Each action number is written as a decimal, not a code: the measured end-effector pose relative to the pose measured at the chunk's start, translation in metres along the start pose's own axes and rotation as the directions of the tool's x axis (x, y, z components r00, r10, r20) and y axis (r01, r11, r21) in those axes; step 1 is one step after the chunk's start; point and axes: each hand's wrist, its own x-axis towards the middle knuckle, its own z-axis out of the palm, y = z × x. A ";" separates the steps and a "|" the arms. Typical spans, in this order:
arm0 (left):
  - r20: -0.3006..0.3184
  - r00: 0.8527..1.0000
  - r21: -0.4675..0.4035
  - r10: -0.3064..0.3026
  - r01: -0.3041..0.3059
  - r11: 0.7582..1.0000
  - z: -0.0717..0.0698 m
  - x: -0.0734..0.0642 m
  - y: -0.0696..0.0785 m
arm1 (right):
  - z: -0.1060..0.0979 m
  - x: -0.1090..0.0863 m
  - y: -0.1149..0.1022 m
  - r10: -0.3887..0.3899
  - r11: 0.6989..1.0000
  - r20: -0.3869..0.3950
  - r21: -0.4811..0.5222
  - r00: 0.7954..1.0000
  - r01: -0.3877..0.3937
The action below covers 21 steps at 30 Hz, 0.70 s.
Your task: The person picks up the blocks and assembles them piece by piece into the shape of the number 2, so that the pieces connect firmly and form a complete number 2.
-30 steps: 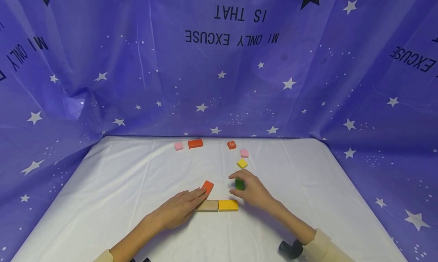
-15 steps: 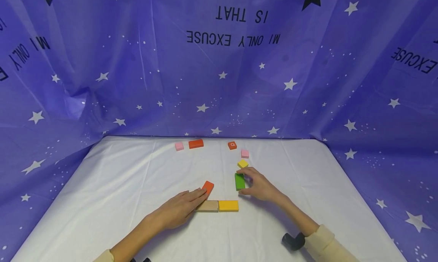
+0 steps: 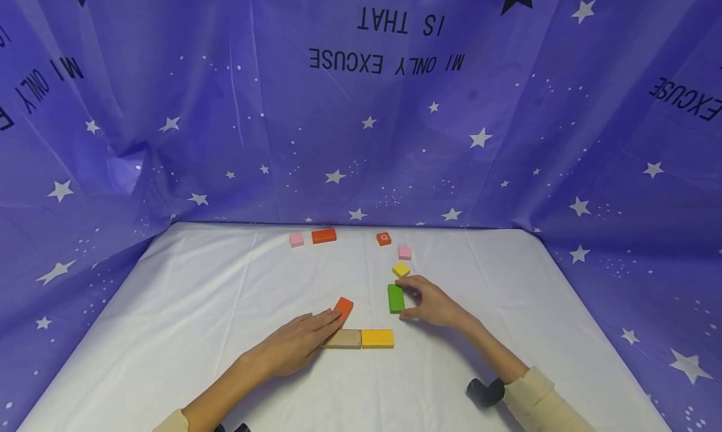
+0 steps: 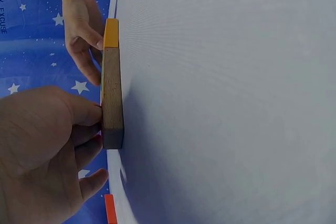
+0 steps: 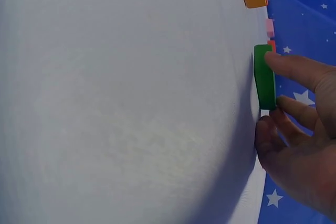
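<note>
green block (image 3: 396, 299), found lying flat on the white table (image 3: 462, 363), right at the fingertips of the right hand (image 3: 434, 301). behind it all, saw purple cloth (image 3: 361, 150) with pale stars and upside-down lettering. noticed the left hand (image 3: 296, 344) with fingers pretty much straight, laid over the orange block (image 3: 343, 306); couldn't make out its near end, hidden under them. from the left wrist, caught a digit right at the edge of the wooden block (image 3: 345, 339). saw the right hand pinching the green block, thumb and one finger bent round to its two ends. spotted a dark curved thing (image 3: 485, 393) beside the right forearm (image 3: 496, 353). saw the wooden block end to end with the yellow block (image 3: 377, 338), near the green block but apart from it. farther back, saw a red block (image 3: 324, 236). last, picked out the little ones: a small yellow block (image 3: 401, 269) just past the green block, two pink blocks (image 3: 405, 253), and a small red block (image 3: 384, 239) with a pale mark.
</note>
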 end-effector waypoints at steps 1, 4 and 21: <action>0.000 1.000 -0.001 0.000 0.000 1.000 0.000 0.000 0.000 | 0.000 0.000 0.000 -0.003 1.000 0.001 0.002 1.000 0.003; -0.001 1.000 -0.001 -0.001 0.001 1.000 0.000 0.000 0.000 | -0.001 0.000 0.000 -0.004 1.000 0.006 0.011 1.000 0.004; 0.006 1.000 -0.005 -0.004 0.004 1.000 -0.002 0.001 0.001 | -0.001 0.002 -0.001 0.003 1.000 0.017 -0.015 1.000 -0.003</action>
